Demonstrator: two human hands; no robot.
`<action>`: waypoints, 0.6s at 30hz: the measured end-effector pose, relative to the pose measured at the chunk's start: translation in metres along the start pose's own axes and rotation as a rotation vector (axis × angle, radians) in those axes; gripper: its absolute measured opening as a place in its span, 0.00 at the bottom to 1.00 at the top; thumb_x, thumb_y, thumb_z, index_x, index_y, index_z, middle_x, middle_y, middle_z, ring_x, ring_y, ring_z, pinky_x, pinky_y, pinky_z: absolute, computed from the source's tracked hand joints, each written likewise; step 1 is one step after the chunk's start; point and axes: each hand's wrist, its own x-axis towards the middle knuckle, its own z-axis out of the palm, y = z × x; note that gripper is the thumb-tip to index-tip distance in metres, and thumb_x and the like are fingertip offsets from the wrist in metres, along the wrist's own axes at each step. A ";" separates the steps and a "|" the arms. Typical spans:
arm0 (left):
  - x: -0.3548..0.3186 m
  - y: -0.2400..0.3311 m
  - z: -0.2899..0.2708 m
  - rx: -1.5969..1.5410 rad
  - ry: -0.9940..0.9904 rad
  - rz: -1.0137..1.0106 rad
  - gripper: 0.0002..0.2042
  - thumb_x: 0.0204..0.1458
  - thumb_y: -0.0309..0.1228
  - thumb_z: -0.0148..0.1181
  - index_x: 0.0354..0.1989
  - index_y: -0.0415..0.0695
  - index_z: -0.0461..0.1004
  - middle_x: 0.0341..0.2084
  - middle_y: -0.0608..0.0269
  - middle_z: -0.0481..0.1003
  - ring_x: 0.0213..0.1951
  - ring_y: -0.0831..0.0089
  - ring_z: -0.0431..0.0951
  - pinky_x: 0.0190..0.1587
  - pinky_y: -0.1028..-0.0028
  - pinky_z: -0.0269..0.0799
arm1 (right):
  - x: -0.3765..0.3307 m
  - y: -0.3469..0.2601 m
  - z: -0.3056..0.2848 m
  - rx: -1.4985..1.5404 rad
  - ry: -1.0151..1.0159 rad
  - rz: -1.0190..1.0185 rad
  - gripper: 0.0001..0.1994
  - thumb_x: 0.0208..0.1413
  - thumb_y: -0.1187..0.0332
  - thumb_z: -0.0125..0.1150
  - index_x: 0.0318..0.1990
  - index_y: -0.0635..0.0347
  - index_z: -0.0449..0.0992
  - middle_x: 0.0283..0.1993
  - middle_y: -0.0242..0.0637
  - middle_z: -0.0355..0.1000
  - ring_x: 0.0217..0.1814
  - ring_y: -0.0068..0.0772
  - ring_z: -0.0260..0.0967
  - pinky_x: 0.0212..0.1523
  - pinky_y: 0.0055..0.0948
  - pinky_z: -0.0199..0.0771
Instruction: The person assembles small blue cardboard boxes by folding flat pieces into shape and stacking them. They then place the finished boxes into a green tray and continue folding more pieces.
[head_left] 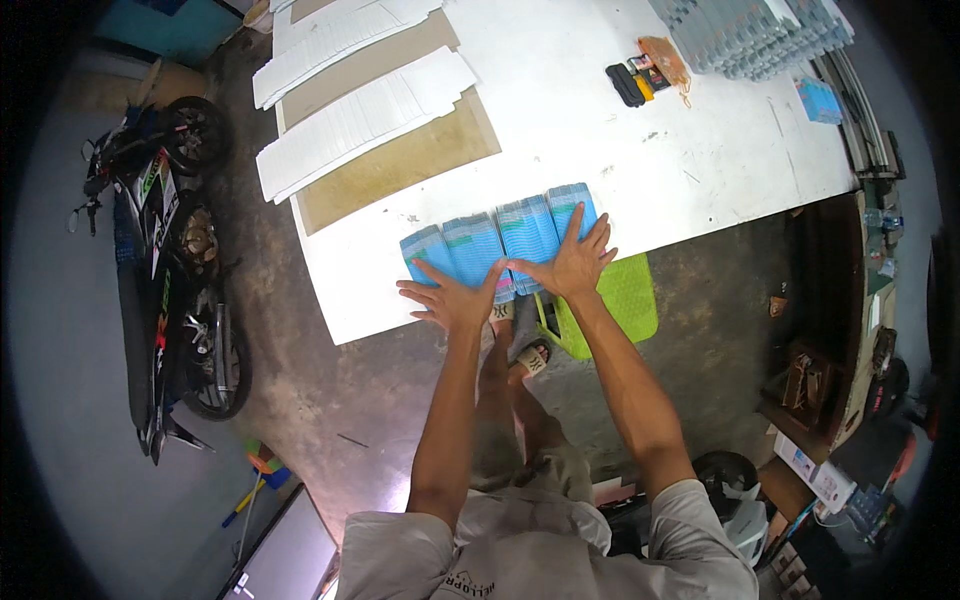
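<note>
Prob. small workshop: lg. white worktable w/ fanned white sheets, motorbike nr. wall, concrete-look flr.

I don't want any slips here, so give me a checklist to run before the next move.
1. Left hand on the blue stacks: ok, fingers spread.
2. Right hand on the blue stacks: ok, fingers spread.
3. Blue stacks well back from the near edge of the white table: not ok, they lie right by it.
4. White fanned sheets apart from the blue stacks: ok.
5. Same count in each blue stack: cannot tell.
</note>
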 end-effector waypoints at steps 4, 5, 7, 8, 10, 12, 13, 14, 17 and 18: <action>0.003 -0.001 0.007 0.025 0.032 -0.010 0.81 0.31 0.80 0.69 0.79 0.34 0.26 0.74 0.14 0.23 0.78 0.28 0.23 0.73 0.28 0.26 | 0.001 0.007 -0.009 0.065 -0.067 0.014 0.78 0.27 0.22 0.74 0.81 0.62 0.41 0.76 0.84 0.38 0.81 0.83 0.35 0.69 0.87 0.38; 0.005 -0.001 0.008 0.023 0.045 0.003 0.81 0.31 0.80 0.69 0.79 0.34 0.26 0.73 0.14 0.24 0.78 0.28 0.24 0.73 0.28 0.28 | 0.005 0.008 -0.013 0.064 -0.086 0.017 0.77 0.27 0.25 0.76 0.81 0.62 0.42 0.76 0.83 0.39 0.80 0.82 0.36 0.69 0.86 0.38; 0.007 -0.002 0.012 0.052 0.056 0.005 0.81 0.31 0.78 0.71 0.79 0.34 0.27 0.73 0.13 0.25 0.78 0.27 0.26 0.73 0.29 0.29 | 0.008 0.005 -0.018 0.047 -0.103 0.025 0.75 0.28 0.31 0.79 0.81 0.61 0.43 0.74 0.81 0.43 0.79 0.80 0.40 0.69 0.85 0.38; 0.007 -0.001 0.014 0.064 0.058 0.008 0.81 0.30 0.77 0.71 0.79 0.34 0.27 0.73 0.13 0.25 0.78 0.26 0.26 0.73 0.29 0.29 | 0.009 0.000 -0.020 0.027 -0.099 0.033 0.73 0.28 0.34 0.80 0.80 0.62 0.44 0.72 0.80 0.46 0.77 0.79 0.43 0.69 0.84 0.39; 0.007 0.019 0.017 0.097 0.034 -0.050 0.80 0.32 0.72 0.74 0.79 0.33 0.25 0.73 0.13 0.26 0.78 0.26 0.29 0.73 0.30 0.31 | 0.006 -0.012 -0.015 -0.029 -0.082 0.050 0.71 0.28 0.39 0.81 0.80 0.62 0.45 0.68 0.77 0.51 0.72 0.76 0.48 0.68 0.81 0.42; 0.004 0.037 0.014 0.129 0.016 -0.097 0.79 0.33 0.67 0.77 0.79 0.33 0.24 0.73 0.14 0.30 0.76 0.27 0.35 0.73 0.32 0.34 | 0.010 -0.024 -0.012 -0.096 -0.032 0.070 0.70 0.28 0.42 0.81 0.79 0.62 0.47 0.64 0.73 0.55 0.66 0.72 0.53 0.66 0.76 0.46; 0.003 0.042 0.013 0.150 0.009 -0.118 0.79 0.32 0.65 0.78 0.79 0.34 0.24 0.73 0.15 0.34 0.75 0.27 0.40 0.73 0.33 0.37 | 0.011 -0.024 -0.013 -0.084 -0.046 0.077 0.70 0.28 0.42 0.81 0.79 0.62 0.47 0.62 0.71 0.56 0.64 0.70 0.54 0.65 0.74 0.48; 0.002 0.045 0.010 0.173 0.001 -0.138 0.79 0.32 0.63 0.80 0.79 0.35 0.24 0.72 0.15 0.38 0.74 0.28 0.44 0.73 0.35 0.40 | 0.010 -0.025 -0.016 -0.071 -0.062 0.087 0.70 0.28 0.42 0.82 0.79 0.62 0.47 0.60 0.69 0.57 0.62 0.68 0.55 0.64 0.71 0.50; 0.008 0.053 -0.002 0.150 -0.011 -0.126 0.78 0.31 0.59 0.81 0.80 0.40 0.25 0.66 0.26 0.51 0.67 0.35 0.55 0.71 0.40 0.50 | 0.017 -0.023 -0.013 -0.025 -0.084 0.098 0.70 0.28 0.42 0.82 0.79 0.61 0.47 0.57 0.64 0.58 0.59 0.63 0.56 0.62 0.64 0.53; 0.010 0.052 -0.001 0.166 0.009 -0.128 0.77 0.30 0.59 0.81 0.80 0.41 0.26 0.63 0.30 0.53 0.65 0.37 0.57 0.69 0.41 0.52 | 0.021 -0.021 -0.013 -0.008 -0.084 0.099 0.70 0.28 0.42 0.82 0.79 0.60 0.47 0.56 0.62 0.58 0.59 0.62 0.56 0.61 0.62 0.53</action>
